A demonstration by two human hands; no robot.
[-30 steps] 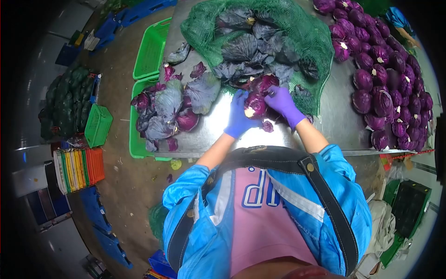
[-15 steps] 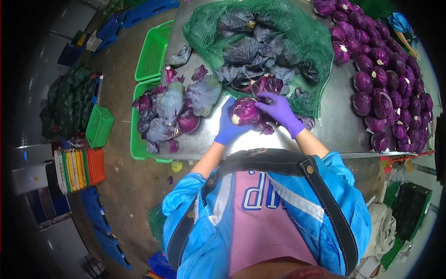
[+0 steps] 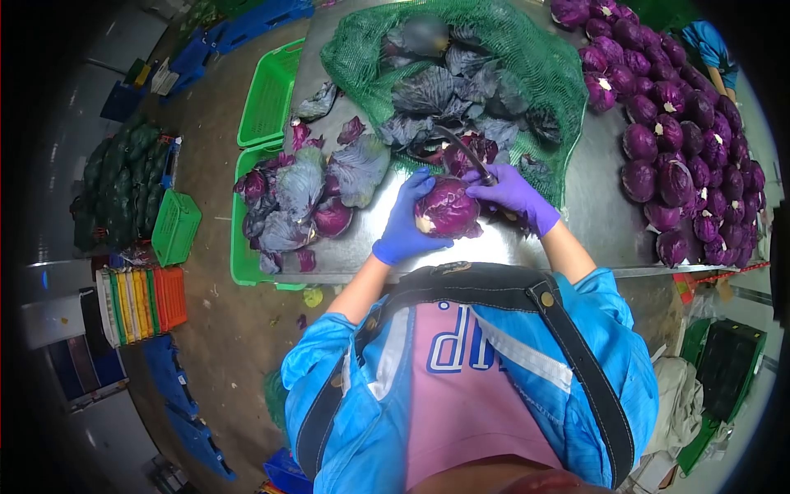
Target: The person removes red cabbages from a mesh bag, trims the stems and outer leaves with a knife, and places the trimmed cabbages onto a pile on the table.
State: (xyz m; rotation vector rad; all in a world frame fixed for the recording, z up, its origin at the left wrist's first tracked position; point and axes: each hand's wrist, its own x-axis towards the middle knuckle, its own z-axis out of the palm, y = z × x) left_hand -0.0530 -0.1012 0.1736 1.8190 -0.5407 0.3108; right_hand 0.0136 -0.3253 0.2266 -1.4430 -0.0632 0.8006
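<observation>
My left hand [image 3: 409,221], in a blue-violet glove, is wrapped round the left side of a red cabbage [image 3: 448,210] just above the metal table. The cabbage's pale cut stem points down and left. In my purple-gloved right hand [image 3: 517,198] is a knife [image 3: 471,155], its curved blade pointing up and left past the cabbage. My right fingers close round its handle beside the cabbage. Behind the blade lies another red cabbage [image 3: 477,148], partly hidden, at the mouth of a green mesh sack [image 3: 539,86] with dark outer leaves [image 3: 424,90].
Loose leaves and cabbages [image 3: 300,185] fill a green crate [image 3: 245,255] and spill onto the table [image 3: 580,214]. A second green crate [image 3: 270,90] stands behind it. Many red cabbages [image 3: 675,123] are piled on the right. Another person's arm [image 3: 720,70] shows at far right.
A knife now shows in my right hand, its blade raised across the cabbage's far side. The held cabbage has shifted slightly right, and my right fingers have come away from its top.
</observation>
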